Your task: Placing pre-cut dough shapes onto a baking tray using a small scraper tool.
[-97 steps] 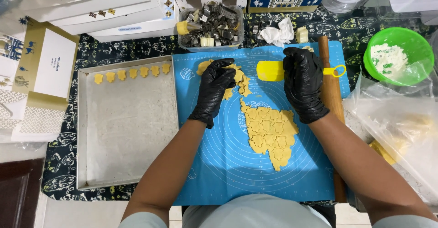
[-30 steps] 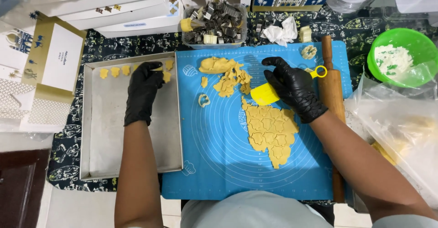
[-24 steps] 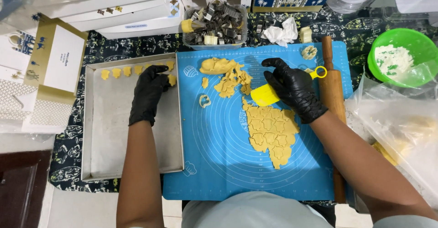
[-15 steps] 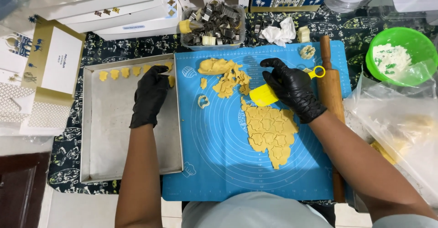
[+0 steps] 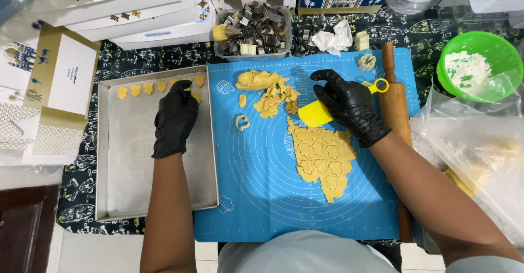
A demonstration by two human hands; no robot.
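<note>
Both my hands wear black gloves. My left hand [image 5: 174, 119] reaches over the metal baking tray [image 5: 125, 191], its fingertips at the row of small yellow cut dough shapes [image 5: 147, 88] along the far edge; whether it holds a piece is hidden. My right hand [image 5: 352, 106] grips a yellow plastic scraper [image 5: 315, 113] at the top of a rolled yellow dough sheet [image 5: 323, 158] stamped with cut shapes, lying on a blue silicone mat [image 5: 262, 196]. Dough scraps [image 5: 270, 90] are piled at the mat's far side, with a small metal cutter [image 5: 242, 123] beside them.
A wooden rolling pin [image 5: 397, 120] lies along the mat's right edge. A clear tub of metal cutters [image 5: 252, 30] stands behind, a green bowl of flour [image 5: 477, 68] at right above plastic bags [image 5: 480, 147]. White boxes [image 5: 125, 11] stack at the back left.
My left hand left the dough scraps on the mat and moved left to the tray's far edge. The right hand shifted the scraper down to the dough sheet's top.
</note>
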